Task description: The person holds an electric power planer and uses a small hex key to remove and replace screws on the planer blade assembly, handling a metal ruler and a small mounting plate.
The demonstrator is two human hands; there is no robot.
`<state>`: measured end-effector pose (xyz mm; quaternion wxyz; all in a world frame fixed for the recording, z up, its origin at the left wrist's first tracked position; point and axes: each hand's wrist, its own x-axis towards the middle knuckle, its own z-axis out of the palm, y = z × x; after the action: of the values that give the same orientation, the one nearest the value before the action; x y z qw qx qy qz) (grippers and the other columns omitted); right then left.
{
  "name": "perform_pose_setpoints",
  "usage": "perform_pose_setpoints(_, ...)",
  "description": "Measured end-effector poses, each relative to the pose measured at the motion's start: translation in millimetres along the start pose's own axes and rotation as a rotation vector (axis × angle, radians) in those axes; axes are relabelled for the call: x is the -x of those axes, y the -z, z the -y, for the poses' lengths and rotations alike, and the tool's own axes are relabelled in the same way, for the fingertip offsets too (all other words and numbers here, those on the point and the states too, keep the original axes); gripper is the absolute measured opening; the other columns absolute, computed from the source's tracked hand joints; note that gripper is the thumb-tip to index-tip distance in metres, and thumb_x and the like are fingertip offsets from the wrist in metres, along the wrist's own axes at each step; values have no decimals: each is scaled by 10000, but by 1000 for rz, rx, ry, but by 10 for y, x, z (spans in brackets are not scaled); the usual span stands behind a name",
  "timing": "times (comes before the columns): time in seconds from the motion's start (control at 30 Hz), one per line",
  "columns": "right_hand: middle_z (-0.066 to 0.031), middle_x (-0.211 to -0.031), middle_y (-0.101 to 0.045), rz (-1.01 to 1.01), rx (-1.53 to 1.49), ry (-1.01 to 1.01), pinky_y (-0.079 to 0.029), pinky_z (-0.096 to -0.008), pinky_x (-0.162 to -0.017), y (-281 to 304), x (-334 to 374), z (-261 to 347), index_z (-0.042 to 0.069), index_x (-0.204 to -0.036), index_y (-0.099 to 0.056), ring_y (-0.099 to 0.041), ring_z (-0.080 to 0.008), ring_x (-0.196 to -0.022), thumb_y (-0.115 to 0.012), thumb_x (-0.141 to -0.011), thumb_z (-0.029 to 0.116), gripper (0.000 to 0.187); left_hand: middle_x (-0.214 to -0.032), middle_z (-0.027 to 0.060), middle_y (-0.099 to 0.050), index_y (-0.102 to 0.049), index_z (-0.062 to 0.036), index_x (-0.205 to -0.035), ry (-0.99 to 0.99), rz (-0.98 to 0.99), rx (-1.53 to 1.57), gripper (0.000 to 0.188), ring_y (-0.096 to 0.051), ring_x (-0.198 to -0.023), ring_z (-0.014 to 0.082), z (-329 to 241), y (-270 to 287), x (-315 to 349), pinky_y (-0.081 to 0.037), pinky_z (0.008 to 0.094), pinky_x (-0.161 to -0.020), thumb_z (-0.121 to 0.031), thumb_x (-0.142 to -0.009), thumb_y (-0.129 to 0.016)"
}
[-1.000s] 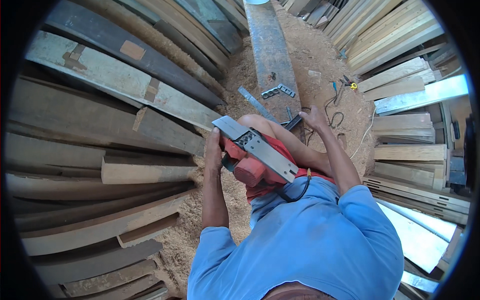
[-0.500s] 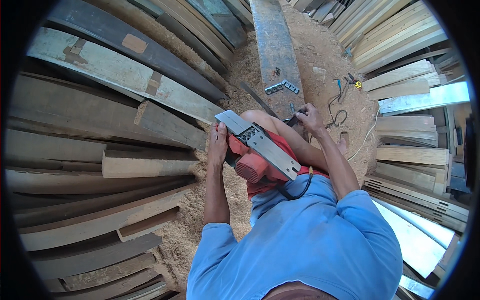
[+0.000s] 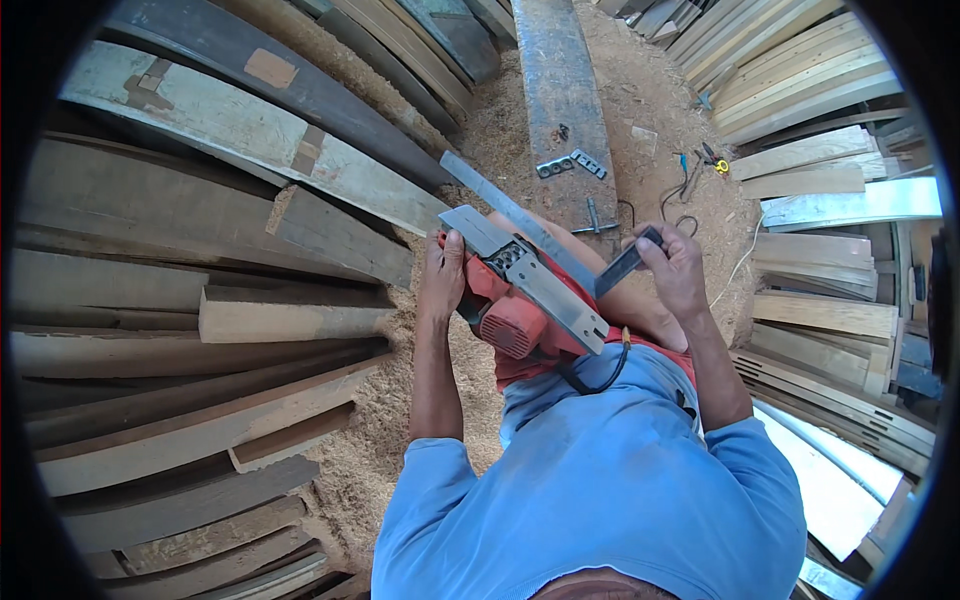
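A red electric planer (image 3: 513,326) lies upside down across my lap, its metal sole facing up and the cutter opening showing mid-sole. My left hand (image 3: 441,278) grips the planer's front end, thumb along the side. My right hand (image 3: 676,272) is closed on the dark stock of a try square (image 3: 520,218). The long steel blade of the square runs up and left, just beyond the planer's sole and apart from it as far as I can see. The planer's black cord (image 3: 604,385) loops over my shirt.
Ahead lies a worn plank (image 3: 558,85) bearing two slotted metal pieces (image 3: 571,164), small dark parts (image 3: 562,132) and a T-handled wrench (image 3: 592,214). Yellow-handled pliers (image 3: 719,164) and a cable (image 3: 685,195) rest on the shavings-covered floor. Stacked boards (image 3: 130,190) line both sides.
My right hand has moved right and toward me, lifting the try square from beside my knee over the planer. My left hand still grips the planer, which has shifted slightly.
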<state>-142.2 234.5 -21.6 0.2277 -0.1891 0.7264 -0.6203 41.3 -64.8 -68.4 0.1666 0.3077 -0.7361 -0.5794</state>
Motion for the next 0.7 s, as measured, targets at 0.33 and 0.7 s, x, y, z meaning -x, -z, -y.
perform_pose_setpoints(0.33, -48, -955, -765, 91, -27, -58, -565, -227, -723, 63, 119, -156, -10, -1169, -657, -676, -52, -802, -625, -1031, 83, 169, -1067, 151, -651, -542, 24, -1215, -13, 5, -80, 590, -617, -979, 227, -59, -20, -25, -500, 392, -902, -545, -1099, -439)
perform_pose_setpoints(0.7, -59, -989, -777, 166, -93, -84, -580, -234, -727, 234, 60, -451, -9, -1189, -666, -703, -73, -825, -622, -1033, 109, 200, -982, 220, -681, -577, 52, -1193, -4, -15, -246, 619, -682, -942, 352, -349, -109, -46, -512, 447, -860, -530, -1109, -383)
